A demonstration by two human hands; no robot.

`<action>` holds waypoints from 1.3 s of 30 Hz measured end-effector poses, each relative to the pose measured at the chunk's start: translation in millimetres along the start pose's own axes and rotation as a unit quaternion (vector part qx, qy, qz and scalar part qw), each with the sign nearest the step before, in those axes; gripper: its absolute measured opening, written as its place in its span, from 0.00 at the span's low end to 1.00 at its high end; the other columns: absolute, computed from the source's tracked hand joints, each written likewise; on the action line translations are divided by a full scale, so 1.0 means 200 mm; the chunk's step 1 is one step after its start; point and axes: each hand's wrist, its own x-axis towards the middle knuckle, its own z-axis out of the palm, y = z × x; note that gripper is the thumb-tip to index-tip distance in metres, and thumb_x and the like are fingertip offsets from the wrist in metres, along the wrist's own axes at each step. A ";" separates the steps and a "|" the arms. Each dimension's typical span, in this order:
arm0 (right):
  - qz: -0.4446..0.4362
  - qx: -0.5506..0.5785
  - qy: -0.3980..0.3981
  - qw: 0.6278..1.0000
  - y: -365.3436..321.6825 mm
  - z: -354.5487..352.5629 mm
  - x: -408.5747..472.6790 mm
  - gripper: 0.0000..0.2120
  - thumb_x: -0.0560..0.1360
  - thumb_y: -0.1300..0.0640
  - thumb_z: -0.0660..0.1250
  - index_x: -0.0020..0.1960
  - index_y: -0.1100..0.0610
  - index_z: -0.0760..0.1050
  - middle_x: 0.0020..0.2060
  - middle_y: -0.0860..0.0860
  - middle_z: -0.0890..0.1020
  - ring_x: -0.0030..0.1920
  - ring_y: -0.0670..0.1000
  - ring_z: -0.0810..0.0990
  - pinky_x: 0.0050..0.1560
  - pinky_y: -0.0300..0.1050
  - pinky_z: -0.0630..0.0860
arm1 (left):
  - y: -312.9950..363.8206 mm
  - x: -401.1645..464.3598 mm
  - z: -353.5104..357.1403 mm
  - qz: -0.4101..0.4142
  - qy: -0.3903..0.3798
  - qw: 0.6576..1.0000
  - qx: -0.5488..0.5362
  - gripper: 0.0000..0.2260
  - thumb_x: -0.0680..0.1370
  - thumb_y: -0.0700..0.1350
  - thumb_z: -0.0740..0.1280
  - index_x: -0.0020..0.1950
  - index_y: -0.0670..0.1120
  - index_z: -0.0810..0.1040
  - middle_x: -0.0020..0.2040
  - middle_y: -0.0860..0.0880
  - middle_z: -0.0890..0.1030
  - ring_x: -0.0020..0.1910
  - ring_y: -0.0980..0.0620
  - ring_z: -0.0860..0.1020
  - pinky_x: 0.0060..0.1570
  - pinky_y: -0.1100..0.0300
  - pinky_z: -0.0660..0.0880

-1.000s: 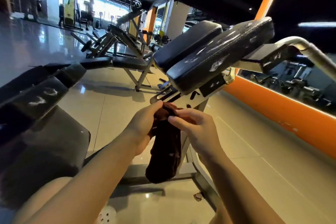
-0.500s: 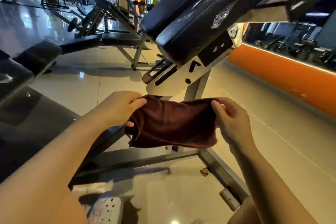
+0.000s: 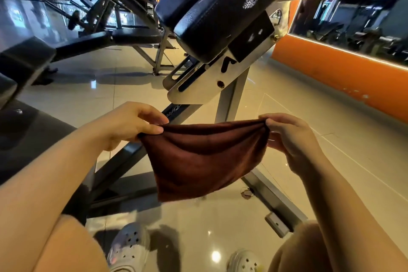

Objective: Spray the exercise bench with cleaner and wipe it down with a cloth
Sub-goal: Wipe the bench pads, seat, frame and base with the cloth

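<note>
A brown cloth [image 3: 203, 159] is held up at the centre of the frame, stretched between both hands. Its left corner is pinched by the left hand [image 3: 130, 123], thumb against curled fingers; its right corner is gripped by the right hand [image 3: 291, 139], fingers curled round the bunched edge. The black padded bench [image 3: 216, 13] is seen above, upper centre, apart from the cloth. Two white clogs [image 3: 130, 247] are planted on the tiled floor [image 3: 331, 139] below.
</note>
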 end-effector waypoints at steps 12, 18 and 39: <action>0.011 -0.057 -0.037 0.998 0.01 -0.05 -0.03 0.08 0.77 0.64 0.66 0.56 0.60 0.79 0.48 0.53 0.82 0.48 0.49 0.81 0.40 0.36 0.76 | 0.00 -0.09 0.03 0.029 0.049 0.993 0.104 0.07 0.70 0.36 0.75 0.43 0.47 0.81 0.45 0.49 0.79 0.45 0.54 0.75 0.41 0.61 0.71; -0.031 -0.159 0.007 0.987 0.04 -0.02 -0.05 0.07 0.75 0.66 0.69 0.44 0.55 0.78 0.45 0.52 0.81 0.47 0.51 0.80 0.41 0.39 0.78 | 0.00 -0.09 0.00 0.049 0.053 0.995 0.075 0.05 0.75 0.37 0.70 0.43 0.47 0.81 0.45 0.46 0.82 0.48 0.50 0.79 0.44 0.62 0.75; -0.066 -0.269 0.025 0.960 0.07 -0.06 -0.05 0.06 0.73 0.63 0.73 0.42 0.55 0.77 0.46 0.50 0.79 0.49 0.51 0.76 0.44 0.42 0.74 | 0.02 -0.08 0.05 0.085 0.032 0.973 0.210 0.03 0.74 0.43 0.72 0.43 0.50 0.80 0.45 0.54 0.77 0.46 0.55 0.74 0.41 0.63 0.70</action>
